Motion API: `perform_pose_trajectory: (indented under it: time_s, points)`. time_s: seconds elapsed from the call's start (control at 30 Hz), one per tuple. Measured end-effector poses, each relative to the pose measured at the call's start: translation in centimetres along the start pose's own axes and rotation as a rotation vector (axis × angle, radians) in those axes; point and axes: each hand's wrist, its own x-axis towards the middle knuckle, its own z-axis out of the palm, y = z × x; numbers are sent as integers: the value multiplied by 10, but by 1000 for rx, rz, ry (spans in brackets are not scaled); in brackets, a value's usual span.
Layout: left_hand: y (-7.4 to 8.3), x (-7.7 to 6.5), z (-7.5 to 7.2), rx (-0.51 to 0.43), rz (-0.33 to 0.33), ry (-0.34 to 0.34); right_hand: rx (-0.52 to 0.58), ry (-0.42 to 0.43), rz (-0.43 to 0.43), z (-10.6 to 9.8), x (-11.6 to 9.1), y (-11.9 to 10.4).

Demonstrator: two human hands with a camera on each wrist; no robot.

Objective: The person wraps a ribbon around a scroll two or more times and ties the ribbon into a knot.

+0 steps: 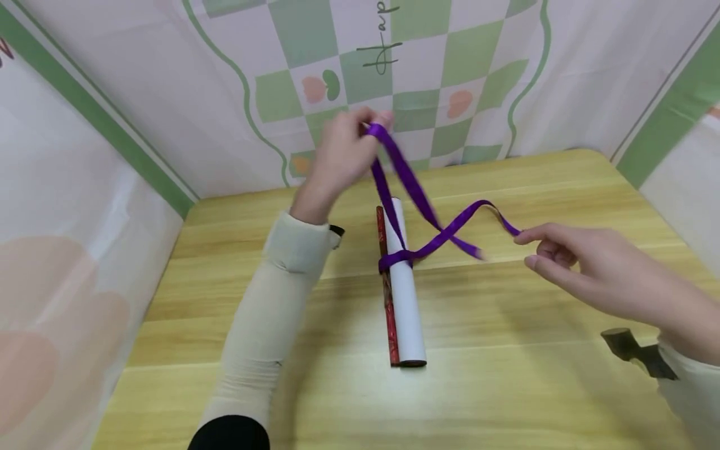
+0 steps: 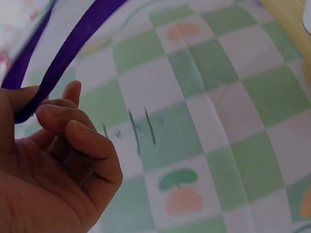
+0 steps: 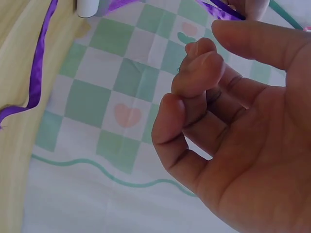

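Your left hand [image 1: 345, 147], fingers grasping, holds up the ribbon [image 1: 412, 181] wrapped round the roll [image 1: 406, 306] and red stick [image 1: 392, 331] on the counter [image 1: 354, 400]; your right hand [image 1: 599, 269], fingers released, hovers nearby.

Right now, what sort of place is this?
Probably a screened-off tabletop workspace: a wood-grain table, printed sheets hanging behind and beside it, and a white roll with purple ribbon around it.
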Motion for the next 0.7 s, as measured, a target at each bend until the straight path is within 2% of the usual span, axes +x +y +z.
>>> perform_pose_trajectory:
  time_s: [0.13,0.23,0.37,0.5,0.57,0.6,0.7]
  points:
    - [-26,12,-35,-134,-183,103,8,-14,-4,4,0,-1]
    - [-49,15,-61,-228,-298,156,20,-41,-1,6,0,-2]
    - [-78,9,-89,-380,-393,195,29,-81,-18,9,1,-1]
    - [-103,-5,-105,-512,-436,211,50,-105,-20,13,1,-1]
    - [-115,-14,-109,-532,-449,199,63,-114,-23,15,1,-1]
    - [-121,-19,-110,-510,-452,181,70,-118,-25,16,1,-2]
    - [-140,-35,-110,-371,-455,97,89,-150,-20,19,2,-2]
